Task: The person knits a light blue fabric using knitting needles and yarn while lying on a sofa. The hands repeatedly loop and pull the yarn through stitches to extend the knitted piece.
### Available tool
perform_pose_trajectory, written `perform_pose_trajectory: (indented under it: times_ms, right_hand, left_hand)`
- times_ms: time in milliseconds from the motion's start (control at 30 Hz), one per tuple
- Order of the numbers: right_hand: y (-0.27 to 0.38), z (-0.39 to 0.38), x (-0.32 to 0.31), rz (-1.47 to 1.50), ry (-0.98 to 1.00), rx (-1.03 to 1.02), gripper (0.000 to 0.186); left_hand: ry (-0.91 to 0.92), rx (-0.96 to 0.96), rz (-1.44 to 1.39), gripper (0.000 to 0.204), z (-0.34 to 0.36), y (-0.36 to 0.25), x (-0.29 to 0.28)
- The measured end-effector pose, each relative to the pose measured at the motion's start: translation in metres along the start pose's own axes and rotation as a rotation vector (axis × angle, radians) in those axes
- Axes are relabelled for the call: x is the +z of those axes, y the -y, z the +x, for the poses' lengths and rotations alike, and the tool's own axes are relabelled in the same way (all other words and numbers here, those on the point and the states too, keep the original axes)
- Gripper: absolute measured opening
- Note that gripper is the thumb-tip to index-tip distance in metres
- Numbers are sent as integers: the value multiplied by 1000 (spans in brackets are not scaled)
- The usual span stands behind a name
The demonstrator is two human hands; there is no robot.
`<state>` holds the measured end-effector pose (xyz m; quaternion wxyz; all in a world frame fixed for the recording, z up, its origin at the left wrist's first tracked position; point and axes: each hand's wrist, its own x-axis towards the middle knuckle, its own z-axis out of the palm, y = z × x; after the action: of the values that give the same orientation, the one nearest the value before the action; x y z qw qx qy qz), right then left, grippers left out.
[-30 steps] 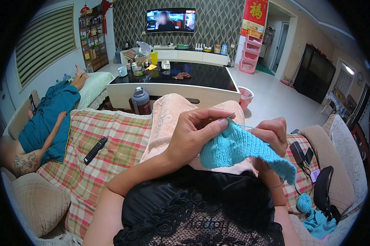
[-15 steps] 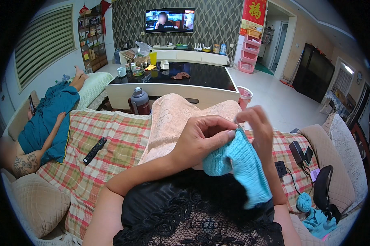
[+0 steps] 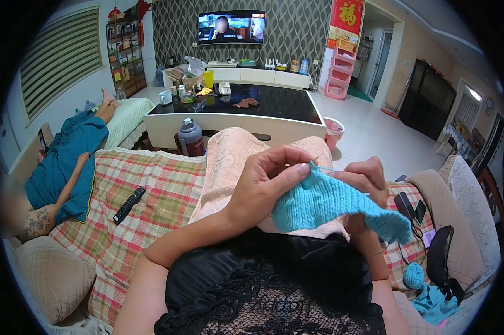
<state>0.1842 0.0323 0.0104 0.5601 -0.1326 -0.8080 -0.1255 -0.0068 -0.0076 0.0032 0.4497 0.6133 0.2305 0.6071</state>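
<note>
Pinching the upper corner of the turquoise knitting point(image 3: 338, 201) between thumb and forefinger of the left hand point(image 3: 266, 181), over the near right part of the peach towel point(image 3: 227, 167). Curling the fingers of the right hand point(image 3: 372, 177) just right of the towel, partly behind the knitting, near a thin turquoise strand point(image 3: 325, 168) stretched out from the pinched corner; cannot tell whether gripping the strand.

Can count as done a broad panel of ribbed rows, with a long flap hanging past the towel's right edge. Would judge the piece well advanced but unfinished, given the strand drawn out at the corner. Can see, as yarn left unworked, a turquoise yarn ball point(image 3: 413, 276) well right of the towel, just beside crumpled turquoise fabric point(image 3: 435, 304). Cannot tell how many rows remain. Can also see a black remote point(image 3: 129, 205) left of the towel and a table point(image 3: 291, 106) beyond it.
</note>
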Motion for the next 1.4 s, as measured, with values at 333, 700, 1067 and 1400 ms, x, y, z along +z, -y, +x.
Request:
perform_pose_trajectory:
  times_ms: [333,700,1067,1400]
  right_hand:
    - [-6,-7,2,-4,-60,-74,27]
    - [8,-2,7,-232,-116,-80,26]
    - [4,4,10,-18,-106,-19,34]
    - [-4,-1,0,69,14,-40,23]
  left_hand:
    - [6,-26,70,20,0,-4,0]
    - [-44,-30,24,19,-2,-1,-1]
    - [13,6,20,20,0,2,1]
    - [51,-7,-9,19,0,0,0]
